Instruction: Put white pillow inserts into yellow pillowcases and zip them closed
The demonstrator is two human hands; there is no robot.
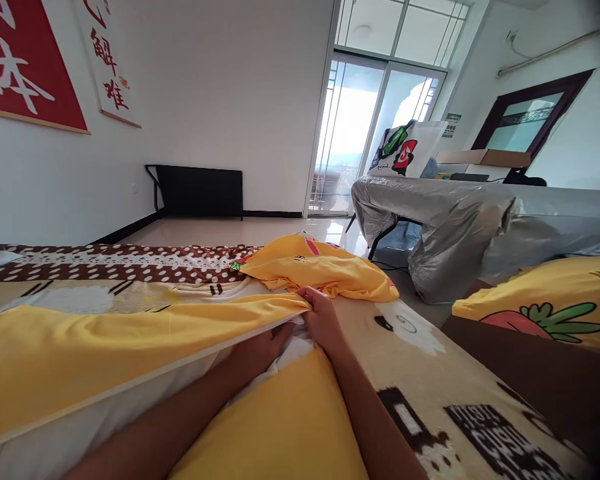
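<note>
A yellow fabric cover [130,333] lies spread in front of me, its pale-edged opening lifted along one side. My right hand [323,313] is closed on the edge of this cover at its far corner, fingers pinched over the cloth. Just to its left, my left hand [267,343] reaches in under the lifted edge. White cloth [295,350] shows around and beneath it; the left fingers are mostly hidden there. Another yellow section [275,427] lies between my forearms, closest to me.
Beneath is a patterned brown and beige blanket [410,373]. A crumpled yellow printed cloth [325,267] lies beyond my hands. At right, yellow carrot-print fabric [555,300] rests on a brown surface [535,373]. Behind stands a table with silver covering [445,207], bearing a bag [405,150] and boxes [485,158].
</note>
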